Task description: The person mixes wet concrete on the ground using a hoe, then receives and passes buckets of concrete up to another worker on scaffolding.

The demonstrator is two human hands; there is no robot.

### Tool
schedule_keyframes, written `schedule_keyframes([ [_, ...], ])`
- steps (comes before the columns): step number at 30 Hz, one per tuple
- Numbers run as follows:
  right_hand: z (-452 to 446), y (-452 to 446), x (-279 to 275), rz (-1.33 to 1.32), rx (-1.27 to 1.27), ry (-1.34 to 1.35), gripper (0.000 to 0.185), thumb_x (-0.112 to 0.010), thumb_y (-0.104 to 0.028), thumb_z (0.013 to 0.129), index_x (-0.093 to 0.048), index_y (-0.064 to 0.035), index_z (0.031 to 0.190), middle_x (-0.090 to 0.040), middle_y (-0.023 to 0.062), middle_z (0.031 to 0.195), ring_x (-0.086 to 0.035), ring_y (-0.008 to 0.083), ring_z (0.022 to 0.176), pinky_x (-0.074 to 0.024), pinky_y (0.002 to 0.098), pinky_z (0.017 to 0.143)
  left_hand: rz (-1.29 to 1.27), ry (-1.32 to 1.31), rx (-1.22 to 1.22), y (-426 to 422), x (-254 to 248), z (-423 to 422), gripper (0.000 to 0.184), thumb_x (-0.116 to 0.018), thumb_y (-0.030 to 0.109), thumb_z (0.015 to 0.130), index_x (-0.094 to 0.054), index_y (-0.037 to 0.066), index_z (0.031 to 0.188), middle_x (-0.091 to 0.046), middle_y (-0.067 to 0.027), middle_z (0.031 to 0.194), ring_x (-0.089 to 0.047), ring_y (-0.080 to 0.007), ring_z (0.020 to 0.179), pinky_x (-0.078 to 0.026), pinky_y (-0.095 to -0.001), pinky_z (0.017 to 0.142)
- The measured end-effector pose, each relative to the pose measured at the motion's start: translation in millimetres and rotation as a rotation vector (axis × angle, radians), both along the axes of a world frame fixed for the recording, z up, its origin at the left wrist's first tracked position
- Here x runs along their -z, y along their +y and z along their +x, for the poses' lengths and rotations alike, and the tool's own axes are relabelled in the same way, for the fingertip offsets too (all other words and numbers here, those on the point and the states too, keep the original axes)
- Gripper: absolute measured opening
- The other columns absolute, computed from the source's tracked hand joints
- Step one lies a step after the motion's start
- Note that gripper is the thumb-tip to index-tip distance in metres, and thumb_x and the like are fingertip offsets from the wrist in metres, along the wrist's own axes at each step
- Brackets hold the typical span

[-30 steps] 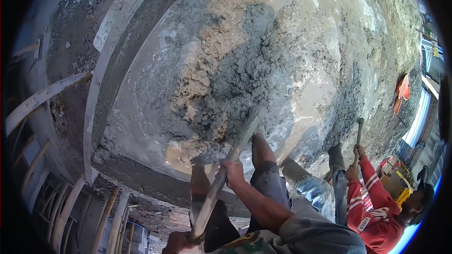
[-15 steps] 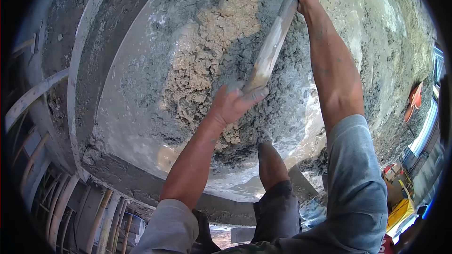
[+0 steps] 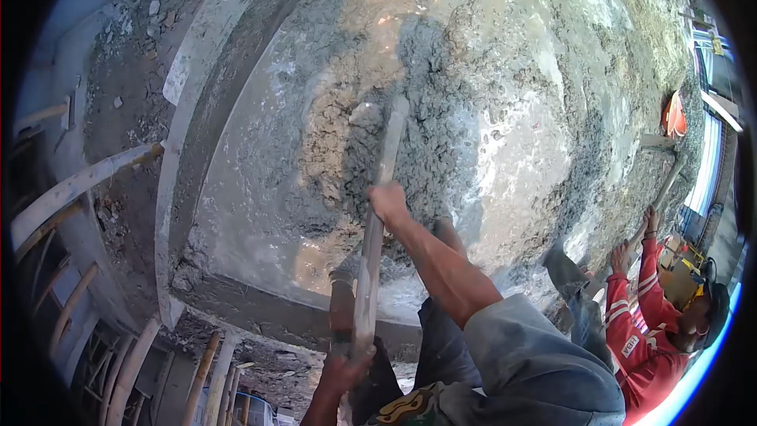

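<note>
A long, pale wooden pole (image 3: 369, 276) slants from near my waist out over wet grey concrete (image 3: 441, 134). My left hand (image 3: 347, 368) is closed around its near end, low in the view. Further up, my right hand (image 3: 389, 203) wraps the pole around its middle. The far end reaches the rough, lumpy concrete; whether a tool head is buried there I cannot tell. My lower legs stand in or at the edge of the concrete, beside the pole.
A formwork board (image 3: 185, 158) borders the concrete on the left, with bamboo poles (image 3: 126, 371) beyond it. At right, a co-worker in a red top (image 3: 654, 347) holds another long handle (image 3: 666, 189). An orange object (image 3: 675, 116) lies at the far right edge.
The pole has swung back toward my body and now stands more upright. My right hand came down and left; my left hand dropped to my waist. The co-worker has come into fuller view.
</note>
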State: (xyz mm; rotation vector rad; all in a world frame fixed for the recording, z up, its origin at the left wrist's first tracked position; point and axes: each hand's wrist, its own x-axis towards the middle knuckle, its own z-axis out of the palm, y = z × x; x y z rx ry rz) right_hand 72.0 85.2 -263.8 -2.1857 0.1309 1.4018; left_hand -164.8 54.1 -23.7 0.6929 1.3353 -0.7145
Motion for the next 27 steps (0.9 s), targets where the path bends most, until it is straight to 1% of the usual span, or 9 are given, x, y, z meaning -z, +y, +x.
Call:
schedule_keyframes([
  [3, -74, -87, -32, 0.04, 0.552, 0.339, 0.017, -0.06, -0.012, 0.074, -0.057, 0.0035, 0.081, -0.06, 0.0121, 0.067, -0.06, 0.0231, 0.053, -0.0479, 0.0372, 0.047, -0.038, 0.062, 0.669, -11, -40, -54, 0.037, -0.069, 0.045, 0.074, -0.07, 0.008, 0.083, -0.066, -0.0088, 0.067, -0.065, -0.0209, 0.063, -0.047, -0.035, 0.056],
  [5, -83, -105, -84, 0.078, 0.712, 0.414, 0.016, -0.06, -0.007, 0.076, -0.053, 0.0013, 0.087, -0.056, 0.0092, 0.065, -0.059, 0.0212, 0.051, -0.0481, 0.035, 0.044, -0.028, 0.108, 0.615, -8, -75, -48, 0.052, -0.071, 0.05, 0.071, -0.07, 0.003, 0.094, -0.067, -0.0199, 0.08, -0.065, -0.027, 0.072, -0.049, -0.0404, 0.064],
  [11, 63, -97, -121, 0.196, 0.714, 0.298, 0.018, -0.063, -0.005, 0.074, -0.051, -0.0002, 0.088, -0.056, 0.0069, 0.067, -0.058, 0.0183, 0.05, -0.0481, 0.0318, 0.046, 0.051, -0.085, 0.572, -32, -49, 28, 0.038, -0.07, 0.042, 0.074, -0.07, 0.006, 0.085, -0.066, -0.0136, 0.07, -0.065, -0.0249, 0.067, -0.048, -0.0383, 0.059],
  [14, 228, -45, -68, 0.303, 0.552, -0.021, 0.021, -0.06, -0.006, 0.073, -0.048, 0.0032, 0.089, -0.054, 0.0092, 0.064, -0.056, 0.0187, 0.045, -0.048, 0.0304, 0.041, 0.337, -0.611, 0.567, -17, 83, 151, 0.037, -0.074, 0.031, 0.073, -0.068, 0.003, 0.096, -0.067, -0.0088, 0.075, -0.06, -0.0129, 0.067, -0.047, -0.0297, 0.062],
  [17, 388, 25, -16, 0.54, 0.365, -0.434, 0.028, -0.063, -0.01, 0.074, -0.049, 0.0042, 0.094, -0.056, 0.0116, 0.074, -0.057, 0.0178, 0.053, -0.047, 0.0302, 0.047, 0.303, -0.727, 0.128, 27, 215, 326, 0.034, -0.065, 0.03, 0.082, -0.067, 0.002, 0.101, -0.061, -0.0032, 0.07, -0.053, -0.0083, 0.064, -0.043, -0.027, 0.059],
  [19, 492, 60, 47, 0.419, 0.016, -0.767, 0.041, -0.065, -0.019, 0.075, -0.051, 0.0088, 0.102, -0.061, 0.0187, 0.087, -0.062, 0.0248, 0.07, -0.0496, 0.0356, 0.063, 0.46, -0.933, -0.011, 62, 282, 444, 0.034, -0.062, 0.034, 0.085, -0.066, 0.0, 0.089, -0.056, 0.0001, 0.065, -0.05, -0.0095, 0.06, -0.041, -0.0277, 0.055],
  [21, 536, 89, 61, 0.158, -0.4, -0.995, 0.046, -0.047, -0.029, 0.078, -0.062, 0.0134, 0.086, -0.06, 0.0329, 0.099, -0.058, 0.0408, 0.097, -0.0427, 0.0408, 0.091, 0.433, -0.83, -0.012, 92, 301, 539, 0.059, -0.051, 0.056, 0.085, -0.064, -0.001, 0.078, -0.055, -0.0027, 0.063, -0.051, -0.0125, 0.062, -0.041, -0.0283, 0.059],
  [23, 574, 97, 54, -0.14, -1.221, -0.964, 0.045, -0.04, -0.027, 0.08, -0.063, 0.0111, 0.092, -0.059, 0.0317, 0.105, -0.056, 0.0401, 0.103, -0.0412, 0.0396, 0.094, 0.459, -0.762, -0.105, 72, 297, 592, 0.073, -0.043, 0.065, 0.083, -0.063, -0.005, 0.074, -0.06, -0.0222, 0.067, -0.059, -0.0325, 0.071, -0.044, -0.0415, 0.069],
  [27, 597, 60, 112, -0.243, -1.02, -1.035, 0.036, -0.042, -0.023, 0.083, -0.062, 0.0038, 0.097, -0.062, 0.0277, 0.097, -0.061, 0.0374, 0.091, -0.0454, 0.0407, 0.084, 0.295, -0.703, 0.008, 1, 290, 534, 0.074, -0.042, 0.069, 0.082, -0.067, -0.001, 0.082, -0.062, -0.0244, 0.072, -0.06, -0.0413, 0.076, -0.045, -0.0442, 0.071],
])
